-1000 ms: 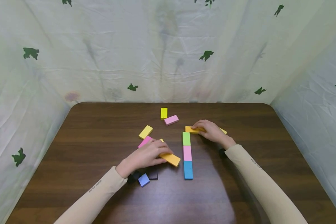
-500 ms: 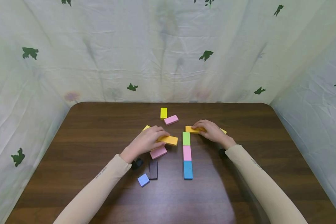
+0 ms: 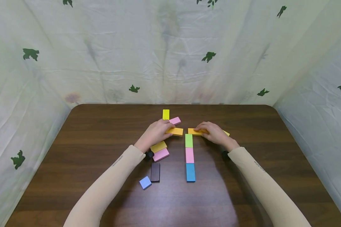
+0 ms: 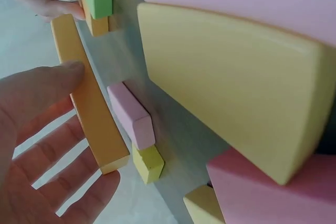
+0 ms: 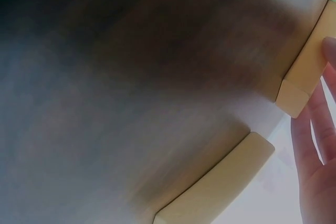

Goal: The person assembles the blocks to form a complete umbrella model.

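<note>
My left hand (image 3: 155, 134) pinches an orange block (image 4: 92, 98) lengthwise, thumb on one side and fingers on the other. One end of this block points at a second orange block (image 3: 191, 131), with a small gap between them. My right hand (image 3: 214, 133) grips that second block from its right, thumb and fingers on opposite sides. Below its left end, a green block (image 3: 188, 141), a pink block (image 3: 189, 155) and a blue block (image 3: 190, 172) form a straight column. A pale yellow block (image 5: 215, 179) lies beside the right hand, partly covered by it in the head view.
Behind the left hand lie a bright yellow block (image 3: 166, 114) and a pink one (image 3: 175, 120). Nearer are a yellow block (image 3: 158, 146), another pink block (image 3: 161, 154), a black block (image 3: 155, 172) and a small blue block (image 3: 145, 182). A magenta block (image 4: 262, 187) shows in the left wrist view.
The left hand has carried its orange block away from the person, turning it roughly level with the right hand's block. The right hand and the column have stayed put.
</note>
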A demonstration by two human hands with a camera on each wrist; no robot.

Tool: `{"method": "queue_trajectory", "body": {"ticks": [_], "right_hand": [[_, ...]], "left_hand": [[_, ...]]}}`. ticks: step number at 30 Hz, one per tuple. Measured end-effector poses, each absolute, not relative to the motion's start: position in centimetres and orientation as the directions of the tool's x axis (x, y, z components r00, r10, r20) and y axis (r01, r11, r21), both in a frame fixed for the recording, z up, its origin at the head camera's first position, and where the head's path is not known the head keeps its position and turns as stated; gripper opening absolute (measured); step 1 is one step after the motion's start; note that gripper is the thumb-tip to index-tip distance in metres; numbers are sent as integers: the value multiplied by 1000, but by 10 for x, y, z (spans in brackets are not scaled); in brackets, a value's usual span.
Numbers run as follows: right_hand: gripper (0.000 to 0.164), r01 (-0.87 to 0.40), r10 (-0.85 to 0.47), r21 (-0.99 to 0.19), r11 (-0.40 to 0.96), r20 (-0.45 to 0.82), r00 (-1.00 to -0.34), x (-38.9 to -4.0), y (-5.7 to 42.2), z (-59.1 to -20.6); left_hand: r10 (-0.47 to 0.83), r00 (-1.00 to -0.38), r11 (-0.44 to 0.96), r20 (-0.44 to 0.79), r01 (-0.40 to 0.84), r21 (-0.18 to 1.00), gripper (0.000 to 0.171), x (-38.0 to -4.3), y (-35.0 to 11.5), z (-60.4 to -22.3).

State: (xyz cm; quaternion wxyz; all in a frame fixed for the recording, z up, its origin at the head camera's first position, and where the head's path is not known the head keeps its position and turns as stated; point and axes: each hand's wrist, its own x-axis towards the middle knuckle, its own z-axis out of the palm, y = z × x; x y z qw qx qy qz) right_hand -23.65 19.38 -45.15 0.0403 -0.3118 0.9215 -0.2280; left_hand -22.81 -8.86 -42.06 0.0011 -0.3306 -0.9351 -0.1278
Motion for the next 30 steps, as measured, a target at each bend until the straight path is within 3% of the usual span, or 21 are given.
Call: {"method": "queue_trajectory", "body": {"ticks": [30], "right_hand": [[30, -559, -596, -450, 697, 71, -800, -238, 195, -454]], "left_hand": [[604, -794, 782, 62, 606, 145, 32, -248, -66, -434]]}}
